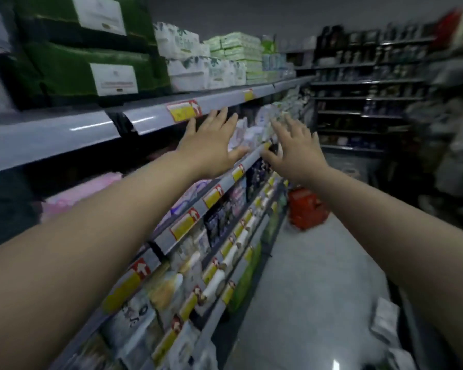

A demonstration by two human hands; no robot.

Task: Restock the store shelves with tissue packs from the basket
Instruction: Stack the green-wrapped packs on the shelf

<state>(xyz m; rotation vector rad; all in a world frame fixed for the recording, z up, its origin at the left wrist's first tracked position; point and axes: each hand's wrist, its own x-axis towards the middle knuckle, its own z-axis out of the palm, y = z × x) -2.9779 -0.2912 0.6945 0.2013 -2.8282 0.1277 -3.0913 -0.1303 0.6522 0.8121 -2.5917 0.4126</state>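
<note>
Your long grey metal shelf (251, 158) looks nearly full. The red plastic basket (305, 209) sits on the floor below its far end, contents unreadable. Pale soft tissue packs (251, 132) lie on that shelf. Your left hand (211, 148) and right hand (297, 153) are over them, fingers spread and empty.

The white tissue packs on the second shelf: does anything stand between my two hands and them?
Nothing visible does. The open left hand and open right hand reach over the grey metal shelf rail toward the white soft tissue packs; contact is too blurred to tell.
</note>
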